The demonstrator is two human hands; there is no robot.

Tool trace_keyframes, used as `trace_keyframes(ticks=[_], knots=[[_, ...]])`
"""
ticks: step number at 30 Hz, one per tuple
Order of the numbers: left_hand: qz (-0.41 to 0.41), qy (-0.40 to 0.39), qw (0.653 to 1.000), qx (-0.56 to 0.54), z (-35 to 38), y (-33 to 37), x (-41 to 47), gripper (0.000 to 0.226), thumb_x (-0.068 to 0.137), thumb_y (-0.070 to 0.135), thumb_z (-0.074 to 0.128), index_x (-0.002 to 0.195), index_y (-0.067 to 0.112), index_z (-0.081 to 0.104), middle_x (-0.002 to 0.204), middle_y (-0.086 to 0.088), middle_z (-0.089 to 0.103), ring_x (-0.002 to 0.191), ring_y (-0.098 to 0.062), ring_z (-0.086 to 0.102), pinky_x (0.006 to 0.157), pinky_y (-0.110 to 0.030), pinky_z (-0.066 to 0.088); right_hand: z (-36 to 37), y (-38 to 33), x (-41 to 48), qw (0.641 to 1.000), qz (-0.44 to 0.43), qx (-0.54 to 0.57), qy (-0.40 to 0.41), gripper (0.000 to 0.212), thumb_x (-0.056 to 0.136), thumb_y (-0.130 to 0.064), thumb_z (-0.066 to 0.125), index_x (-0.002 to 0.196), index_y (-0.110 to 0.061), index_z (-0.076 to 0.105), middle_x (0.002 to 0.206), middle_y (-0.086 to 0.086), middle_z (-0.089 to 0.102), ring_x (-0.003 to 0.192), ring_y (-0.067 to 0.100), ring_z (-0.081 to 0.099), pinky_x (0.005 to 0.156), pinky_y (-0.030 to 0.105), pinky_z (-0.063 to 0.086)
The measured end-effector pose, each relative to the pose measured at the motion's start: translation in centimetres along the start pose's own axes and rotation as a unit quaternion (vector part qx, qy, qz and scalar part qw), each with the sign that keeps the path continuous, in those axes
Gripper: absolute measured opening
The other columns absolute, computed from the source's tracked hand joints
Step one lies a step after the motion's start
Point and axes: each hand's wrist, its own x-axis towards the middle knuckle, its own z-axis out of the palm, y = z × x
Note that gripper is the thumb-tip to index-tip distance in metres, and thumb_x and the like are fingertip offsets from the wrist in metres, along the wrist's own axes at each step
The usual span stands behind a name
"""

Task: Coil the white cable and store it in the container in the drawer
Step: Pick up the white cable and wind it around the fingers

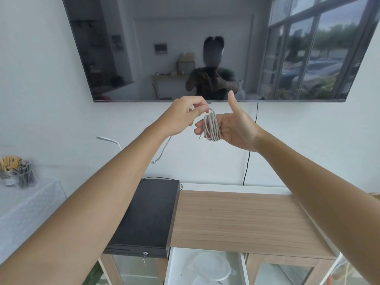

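The white cable (pixel 211 125) is wound in several loops around the fingers of my right hand (pixel 232 125), which is held up with the palm towards me and the thumb raised. My left hand (pixel 185 116) pinches the cable at the top of the coil between thumb and fingertips. A short free end with a plug hangs at the coil's lower left. Below, at the bottom edge, a white drawer (pixel 170 266) stands pulled out. Inside it lies a round clear container (pixel 211 266) with a lid.
A wooden counter top (pixel 236 221) lies below my hands, with a black cash drawer box (pixel 148 219) on its left. A large wall screen (pixel 205 48) hangs ahead. A black cord (pixel 247 161) runs down the wall. A jar of sticks (pixel 16 171) stands at left.
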Motion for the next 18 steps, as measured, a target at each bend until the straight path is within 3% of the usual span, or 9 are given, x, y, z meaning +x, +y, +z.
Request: trace_keyframes(ticks=[4,6,8,11,15,18], knots=[[-0.043,-0.014,0.996,-0.079,1.4,-1.1,-0.3,0.028,0.099,0.019,0.043,0.079,0.028,0.060,0.055,0.015,0.054,0.052,-0.012,0.047,0.053,-0.030,0.042,0.5,-0.4,0.1,0.999,-0.019,0.036,-0.019,0.115,0.092,-0.080,0.000,0.125,0.008,0.067,0.121,0.022,0.071,0.099,0.023,0.067,0.088,0.030,0.052],[-0.059,-0.022,0.995,-0.075,2.6,-1.6,-0.7,0.034,0.092,0.004,0.035,0.082,0.025,0.059,0.062,0.010,0.054,0.053,-0.016,0.046,0.053,-0.032,0.044,0.8,-0.7,0.3,0.998,-0.038,0.055,-0.006,0.116,0.092,-0.080,0.000,0.130,0.009,0.064,0.127,0.024,0.069,0.108,0.030,0.063,0.100,0.039,0.048],[-0.080,-0.033,0.995,-0.048,3.9,-2.0,-1.4,0.029,0.099,0.011,0.040,0.089,0.030,0.059,0.075,0.005,0.058,0.051,-0.013,0.050,0.050,-0.027,0.045,0.8,-1.1,0.4,0.995,-0.055,0.078,0.028,0.115,0.092,-0.080,-0.001,0.133,0.006,0.063,0.132,0.022,0.068,0.115,0.032,0.062,0.105,0.044,0.046],[-0.075,-0.083,0.993,-0.028,5.5,-2.0,-2.8,0.029,0.106,0.030,0.042,0.087,0.031,0.064,0.079,0.005,0.058,0.043,-0.002,0.046,0.047,-0.017,0.040,0.3,-1.4,0.7,0.993,-0.065,0.067,0.078,0.110,0.092,-0.079,-0.002,0.136,0.001,0.062,0.132,0.014,0.071,0.122,0.020,0.068,0.094,0.027,0.052],[-0.033,-0.149,0.986,0.071,5.7,-0.8,-4.0,0.030,0.106,0.029,0.039,0.098,0.026,0.068,0.079,0.011,0.060,0.065,-0.005,0.057,0.055,-0.027,0.042,-0.6,-0.9,1.0,0.990,-0.045,-0.034,0.126,0.104,0.095,-0.076,-0.004,0.137,-0.008,0.063,0.132,0.003,0.072,0.119,0.008,0.069,0.097,0.024,0.045],[0.011,-0.152,0.978,0.141,4.1,0.4,-3.8,0.028,0.104,0.030,0.042,0.095,0.026,0.067,0.074,0.016,0.055,0.070,0.000,0.053,0.059,-0.028,0.037,-1.2,0.0,0.8,0.988,-0.019,-0.095,0.119,0.105,0.094,-0.076,-0.004,0.127,-0.009,0.070,0.123,0.003,0.076,0.114,0.011,0.072,0.100,0.028,0.045]])
